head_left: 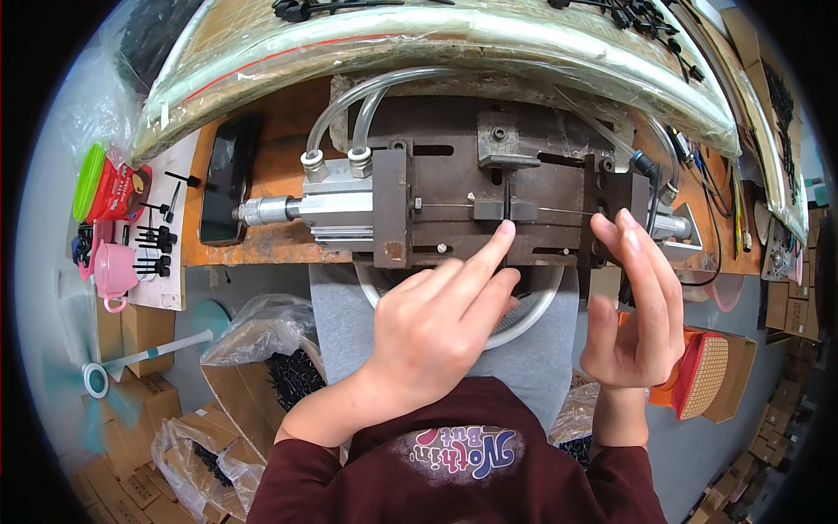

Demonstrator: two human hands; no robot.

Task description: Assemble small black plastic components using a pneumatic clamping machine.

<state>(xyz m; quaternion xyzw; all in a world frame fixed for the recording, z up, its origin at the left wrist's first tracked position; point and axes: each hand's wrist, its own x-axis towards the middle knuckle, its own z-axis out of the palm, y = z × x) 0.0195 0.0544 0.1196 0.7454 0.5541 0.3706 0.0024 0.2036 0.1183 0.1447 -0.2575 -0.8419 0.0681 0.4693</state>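
Head view: the left hand [428, 327] reaches over the middle of the desk's [288, 253] front edge, index finger stretched out, its tip at the lower end of a small black piece [507, 201]; cannot tell if it grips the piece or only touches it. The piece stands upright between two small clamp blocks [524, 210] in the middle of a dark metal fixture [445, 234], which sits along the desk's front edge. The right hand [642, 327] is raised at the fixture's right end, fingers loosely bent, thumb apart, grasping nothing visible; its fingertips are near a thin rod [567, 210], contact unclear. A silver cylinder [336, 205] is on the fixture's left end, another, partly hidden, on its right. Clear tubes [327, 112] arch up from the left cylinder toward the desk's back edge, where a padded shelf [454, 44] overhangs. Phone [229, 179] near the desk's left edge; beyond it, a white board [175, 279] with black clips [155, 249] and a pink cup [115, 269]. Cables [711, 179] toward the desk's right edge.
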